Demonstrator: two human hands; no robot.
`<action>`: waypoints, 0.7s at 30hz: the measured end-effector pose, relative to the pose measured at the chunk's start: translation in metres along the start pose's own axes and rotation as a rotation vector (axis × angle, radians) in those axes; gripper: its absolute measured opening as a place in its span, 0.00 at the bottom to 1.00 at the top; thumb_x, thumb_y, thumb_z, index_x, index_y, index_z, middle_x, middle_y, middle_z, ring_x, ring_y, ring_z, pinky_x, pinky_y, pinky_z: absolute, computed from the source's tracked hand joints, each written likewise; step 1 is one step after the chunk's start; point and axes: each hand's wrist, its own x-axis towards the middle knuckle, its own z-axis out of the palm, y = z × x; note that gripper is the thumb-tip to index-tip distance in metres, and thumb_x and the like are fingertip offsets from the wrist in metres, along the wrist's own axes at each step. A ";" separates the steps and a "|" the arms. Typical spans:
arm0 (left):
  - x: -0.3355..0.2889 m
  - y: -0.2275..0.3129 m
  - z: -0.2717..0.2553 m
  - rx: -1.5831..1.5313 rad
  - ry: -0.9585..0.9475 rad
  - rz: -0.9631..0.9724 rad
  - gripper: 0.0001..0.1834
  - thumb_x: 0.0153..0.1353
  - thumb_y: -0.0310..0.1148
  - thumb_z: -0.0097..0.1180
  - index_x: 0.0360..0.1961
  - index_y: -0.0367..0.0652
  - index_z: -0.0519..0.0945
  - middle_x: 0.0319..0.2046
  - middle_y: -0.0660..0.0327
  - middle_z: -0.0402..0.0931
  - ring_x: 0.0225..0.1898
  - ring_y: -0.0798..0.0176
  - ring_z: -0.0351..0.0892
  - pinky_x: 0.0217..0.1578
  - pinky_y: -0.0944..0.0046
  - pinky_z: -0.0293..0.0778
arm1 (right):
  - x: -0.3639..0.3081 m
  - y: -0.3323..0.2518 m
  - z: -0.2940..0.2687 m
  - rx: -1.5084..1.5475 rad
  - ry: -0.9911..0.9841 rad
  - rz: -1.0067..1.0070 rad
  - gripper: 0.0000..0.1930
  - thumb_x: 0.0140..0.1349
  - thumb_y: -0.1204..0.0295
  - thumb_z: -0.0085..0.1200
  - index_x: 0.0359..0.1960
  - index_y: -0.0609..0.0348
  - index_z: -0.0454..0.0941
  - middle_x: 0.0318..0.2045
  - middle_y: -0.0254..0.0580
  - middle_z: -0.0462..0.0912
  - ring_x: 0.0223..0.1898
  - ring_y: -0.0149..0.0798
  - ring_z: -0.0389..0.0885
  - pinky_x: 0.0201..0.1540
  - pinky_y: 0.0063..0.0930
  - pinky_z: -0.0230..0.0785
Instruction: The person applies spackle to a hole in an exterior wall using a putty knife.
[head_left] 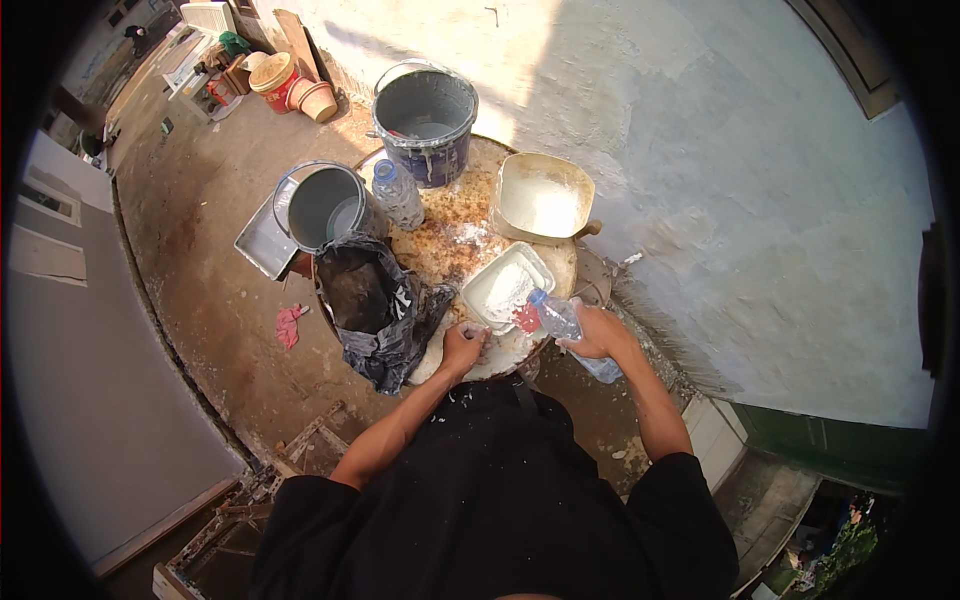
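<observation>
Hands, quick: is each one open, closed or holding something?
Left hand: curled beside the tub; whether it holds anything cannot be told.
Right hand: closed around a clear plastic bottle.

From here I see white powder point(510, 288), a cream tray point(483, 287), a blue-capped clear bottle point(562, 320), a black plastic bag point(385, 355), and a brown-mottled tabletop point(440, 240).

A clear plastic bottle point(558, 317), blue at its neck end, is slanting with that end pointing toward a pale, round-cornered tray point(481, 288); the tray is sitting near the edge of the stained surface point(447, 232), holding a heap of white powder point(511, 287)
</observation>
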 end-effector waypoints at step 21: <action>0.002 -0.002 -0.001 -0.044 -0.027 -0.011 0.08 0.60 0.33 0.56 0.30 0.39 0.76 0.23 0.64 0.75 0.20 0.72 0.71 0.19 0.69 0.75 | 0.014 0.003 0.007 -0.109 -0.012 -0.032 0.34 0.46 0.54 0.61 0.43 0.76 0.68 0.34 0.65 0.79 0.39 0.59 0.78 0.43 0.47 0.71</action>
